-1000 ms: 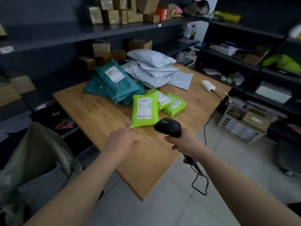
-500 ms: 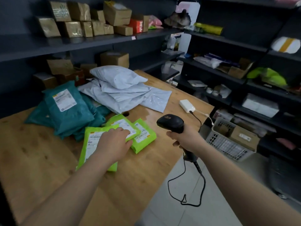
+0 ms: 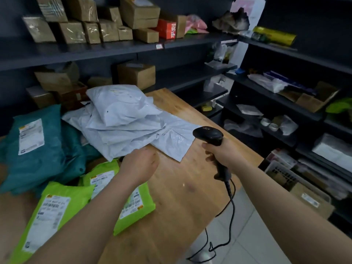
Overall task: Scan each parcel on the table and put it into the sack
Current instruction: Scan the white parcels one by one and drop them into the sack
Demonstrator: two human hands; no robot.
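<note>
Wooden table [image 3: 190, 197] before shelving [image 3: 114, 48]. Left hand [image 3: 140, 164] at near edge of white parcels [image 3: 123, 115], at 11 o'clock, long axis 10-to-4; fingers hidden, grip indeterminate. Right hand [image 3: 224, 155], at 3 o'clock and farther, clenched round scanner [image 3: 208, 135].

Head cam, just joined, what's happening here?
A person is working through parcels on a wooden table. The right hand grips a black corded barcode scanner above the table. The left hand is at the near edge of the white mailer pile, above the lime-green parcels. Its fingers are hidden, so a grip can't be confirmed. Teal parcels lie to the left. No sack is in view.
</note>
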